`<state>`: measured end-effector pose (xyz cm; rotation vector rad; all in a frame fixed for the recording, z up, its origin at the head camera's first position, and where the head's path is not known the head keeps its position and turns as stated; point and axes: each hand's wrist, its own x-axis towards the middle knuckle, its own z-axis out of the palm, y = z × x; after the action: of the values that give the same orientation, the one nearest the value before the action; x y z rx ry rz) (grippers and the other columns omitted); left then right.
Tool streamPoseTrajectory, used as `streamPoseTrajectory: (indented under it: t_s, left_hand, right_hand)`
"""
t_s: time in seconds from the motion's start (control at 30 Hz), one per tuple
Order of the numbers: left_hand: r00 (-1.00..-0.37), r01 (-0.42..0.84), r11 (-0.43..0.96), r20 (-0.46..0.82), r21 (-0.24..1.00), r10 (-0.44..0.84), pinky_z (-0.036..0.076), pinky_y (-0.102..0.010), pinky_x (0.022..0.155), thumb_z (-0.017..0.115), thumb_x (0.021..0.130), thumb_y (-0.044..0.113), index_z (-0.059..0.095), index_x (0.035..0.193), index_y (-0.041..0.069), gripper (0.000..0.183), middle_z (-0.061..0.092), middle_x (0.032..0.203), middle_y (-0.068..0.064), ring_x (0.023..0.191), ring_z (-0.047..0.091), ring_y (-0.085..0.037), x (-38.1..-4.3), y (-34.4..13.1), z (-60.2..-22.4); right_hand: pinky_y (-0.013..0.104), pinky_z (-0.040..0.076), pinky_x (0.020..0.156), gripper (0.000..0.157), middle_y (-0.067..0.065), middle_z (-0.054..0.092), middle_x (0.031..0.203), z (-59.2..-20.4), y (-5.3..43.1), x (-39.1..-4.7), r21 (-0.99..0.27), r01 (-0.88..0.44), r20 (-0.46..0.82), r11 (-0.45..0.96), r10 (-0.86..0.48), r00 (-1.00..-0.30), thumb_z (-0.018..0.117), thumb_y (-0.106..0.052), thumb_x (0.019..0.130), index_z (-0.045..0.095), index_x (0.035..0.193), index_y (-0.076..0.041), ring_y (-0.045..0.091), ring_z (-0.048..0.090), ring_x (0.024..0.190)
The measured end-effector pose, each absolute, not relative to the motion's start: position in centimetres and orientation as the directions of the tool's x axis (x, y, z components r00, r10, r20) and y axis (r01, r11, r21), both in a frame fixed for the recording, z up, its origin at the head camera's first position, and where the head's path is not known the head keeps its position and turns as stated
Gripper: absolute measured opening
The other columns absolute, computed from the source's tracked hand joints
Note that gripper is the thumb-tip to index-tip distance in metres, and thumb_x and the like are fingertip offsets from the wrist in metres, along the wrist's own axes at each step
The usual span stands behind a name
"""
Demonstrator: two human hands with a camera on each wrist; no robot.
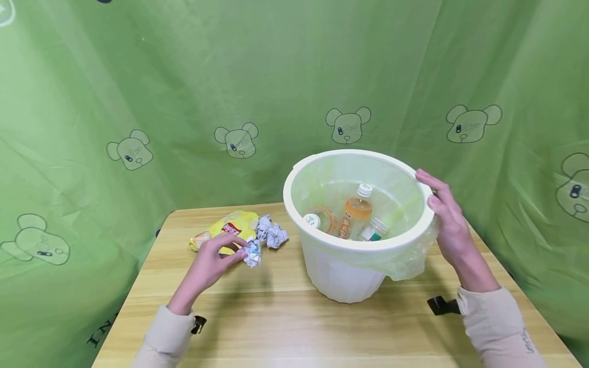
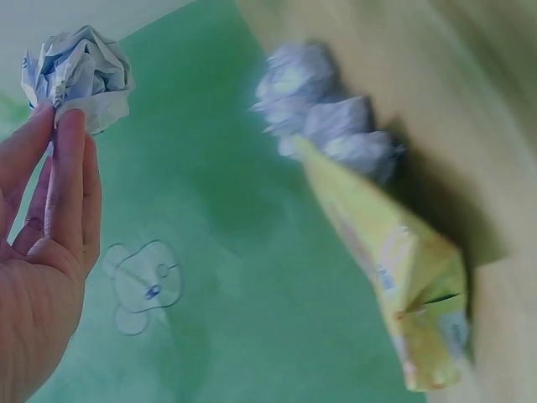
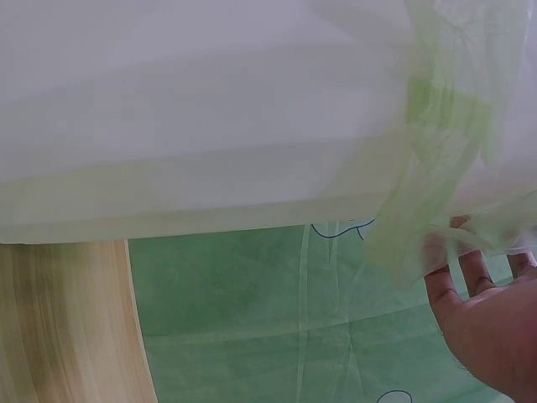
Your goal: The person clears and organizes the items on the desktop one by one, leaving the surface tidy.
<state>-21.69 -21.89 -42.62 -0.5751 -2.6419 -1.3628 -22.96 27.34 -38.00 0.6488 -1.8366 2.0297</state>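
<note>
My left hand [image 1: 216,260] pinches a crumpled paper ball [image 2: 80,75] between thumb and fingertips, raised above the table in the left wrist view. Close by lie more crumpled paper balls [image 1: 272,234] and a yellow snack bag [image 1: 236,222] with a red label. My right hand [image 1: 448,222] holds the right side of the white trash bin [image 1: 342,273] at its rim. A thin green plastic liner [image 3: 445,159] hangs over the bin's side and partly hides the right fingers. Inside sit an orange-labelled bottle [image 1: 356,209] and other clear plastic bottles with white caps.
The bin stands on a light wooden table [image 1: 285,327]. A green curtain [image 1: 276,76] with bear-head drawings hangs behind and at both sides. Black straps show at both sleeve cuffs.
</note>
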Motion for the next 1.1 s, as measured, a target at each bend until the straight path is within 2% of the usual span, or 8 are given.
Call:
streamPoseTrajectory:
  t_s: [0.13, 0.33, 0.53, 0.77, 0.87, 1.1]
  left_hand:
    - [-0.914, 0.404, 0.508, 0.309, 0.761, 0.265, 0.064, -0.023, 0.077, 0.079, 0.091, 0.012, 0.078, 0.105, 0.017, 0.015, 0.073, 0.107, -0.002, 0.095, 0.068, -0.019, -21.8, -21.9, -41.3]
    - [-0.898, 0.439, 0.497, 0.359, 0.748, 0.254, 0.065, -0.025, 0.078, 0.079, 0.092, 0.014, 0.078, 0.106, 0.017, 0.014, 0.074, 0.106, -0.002, 0.094, 0.068, -0.017, -22.0, -21.7, -39.2]
    - [-0.888, 0.460, 0.466, 0.389, 0.756, 0.245, 0.066, -0.026, 0.078, 0.079, 0.091, 0.011, 0.077, 0.107, 0.016, 0.016, 0.071, 0.104, -0.002, 0.091, 0.069, -0.017, -22.2, -21.2, -36.7]
    - [-0.867, 0.498, 0.341, 0.441, 0.798, 0.232, 0.067, -0.032, 0.072, 0.077, 0.091, 0.006, 0.076, 0.110, 0.012, 0.020, 0.069, 0.108, -0.005, 0.097, 0.069, -0.017, -22.6, -20.0, -34.8]
    - [-0.847, 0.530, 0.314, 0.478, 0.788, 0.230, 0.067, -0.032, 0.072, 0.077, 0.092, 0.006, 0.076, 0.111, 0.011, 0.020, 0.069, 0.109, -0.006, 0.100, 0.069, -0.018, -22.8, -19.3, -34.1]
    - [-0.802, 0.597, 0.287, 0.553, 0.749, 0.225, 0.065, -0.030, 0.085, 0.077, 0.092, 0.006, 0.076, 0.111, 0.009, 0.019, 0.071, 0.110, -0.005, 0.104, 0.070, -0.016, -23.2, -17.8, -32.4]
  right_hand:
    - [0.013, 0.044, 0.106, 0.049, 0.004, 0.033, 0.164, -38.1, 27.3, -23.0, -0.843, -0.525, 0.534, -0.120, -0.064, -0.843, 0.036, -0.010, 0.108, 0.040, 0.156, -0.003, 0.021, 0.027, 0.151]
    - [0.013, 0.050, 0.102, 0.049, 0.003, 0.034, 0.164, -38.2, 27.3, -23.1, -0.836, -0.534, 0.544, -0.125, -0.068, -0.836, 0.036, -0.009, 0.108, 0.040, 0.156, -0.003, 0.014, 0.040, 0.143]
    - [0.013, 0.044, 0.107, 0.049, 0.003, 0.034, 0.164, -38.2, 27.3, -23.2, -0.838, -0.530, 0.541, -0.128, -0.070, -0.838, 0.037, -0.009, 0.108, 0.040, 0.156, -0.003, 0.019, 0.028, 0.150]
    - [0.013, 0.045, 0.106, 0.049, 0.004, 0.033, 0.164, -38.2, 27.3, -23.2, -0.836, -0.532, 0.543, -0.134, -0.065, -0.837, 0.037, -0.009, 0.107, 0.041, 0.155, -0.002, 0.022, 0.029, 0.150]
    - [0.013, 0.042, 0.108, 0.049, 0.005, 0.033, 0.165, -38.2, 27.3, -23.2, -0.836, -0.532, 0.543, -0.131, -0.068, -0.837, 0.037, -0.009, 0.107, 0.041, 0.155, -0.002, 0.022, 0.025, 0.152]
    - [0.013, 0.042, 0.108, 0.049, 0.005, 0.034, 0.164, -38.1, 27.3, -23.1, -0.842, -0.525, 0.534, -0.124, -0.055, -0.844, 0.037, -0.010, 0.107, 0.041, 0.155, -0.002, 0.024, 0.024, 0.153]
